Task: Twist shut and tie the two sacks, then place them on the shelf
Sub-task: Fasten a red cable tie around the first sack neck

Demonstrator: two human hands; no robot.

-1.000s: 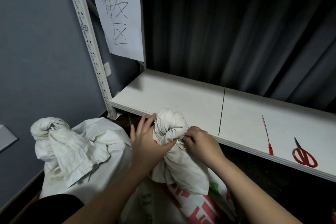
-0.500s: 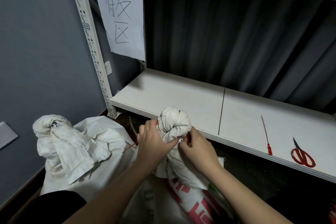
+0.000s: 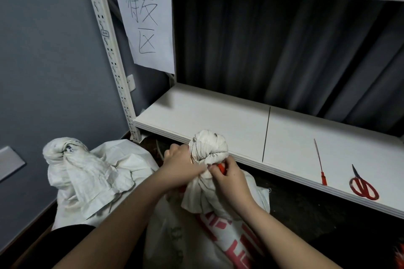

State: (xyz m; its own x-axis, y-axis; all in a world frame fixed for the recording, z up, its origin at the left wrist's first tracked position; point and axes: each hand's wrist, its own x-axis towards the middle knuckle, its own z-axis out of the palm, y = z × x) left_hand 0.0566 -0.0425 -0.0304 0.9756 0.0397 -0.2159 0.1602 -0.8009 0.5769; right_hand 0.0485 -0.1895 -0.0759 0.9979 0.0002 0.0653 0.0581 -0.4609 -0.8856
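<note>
While the printed sack (image 3: 209, 225) stands on the floor just below the shelf (image 3: 218, 120), its twisted neck (image 3: 207, 148) rises upright between both hands. The left hand (image 3: 181, 166) clenches the neck from the left; the right hand (image 3: 227, 179), equally near, pinches a red tie (image 3: 221, 167) against its base. The tie must, I judge, run crosswise around that upright neck.

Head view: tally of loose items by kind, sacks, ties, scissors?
Sacks: 2, the plain white sack and the red-printed sack.
Red ties: 2, one on the shelf, one at the printed sack's neck.
Scissors: 1.
Total: 5.
</note>
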